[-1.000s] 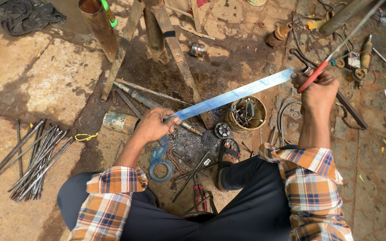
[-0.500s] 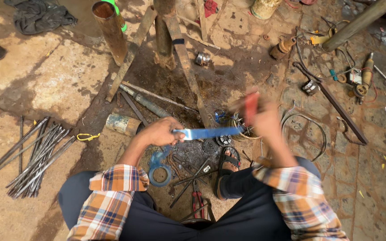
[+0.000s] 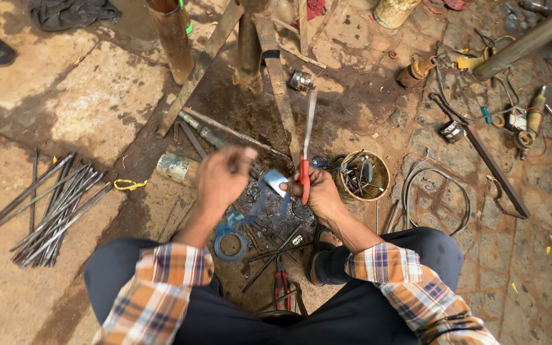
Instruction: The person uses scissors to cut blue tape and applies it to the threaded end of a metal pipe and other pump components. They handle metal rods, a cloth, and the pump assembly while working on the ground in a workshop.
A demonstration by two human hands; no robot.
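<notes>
2 hands (image 3: 225, 176), 1 blade (image 3: 309, 124), 1 tape roll (image 3: 230, 243)

We record a cracked stone floor (image 3: 78, 108), oil-darkened at centre, in patchy sunlight; a bundle of metal rods (image 3: 46, 204) at one side; rusty pipe legs (image 3: 174, 38); a round tin of scrap (image 3: 362, 176).

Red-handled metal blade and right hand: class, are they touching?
Touching. The head view shows the right hand closed around the red-handled metal blade, at its handle.

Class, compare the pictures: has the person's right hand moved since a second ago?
Yes. The right hand has come in leftward, from beyond the small round tin to just left of it.
</notes>
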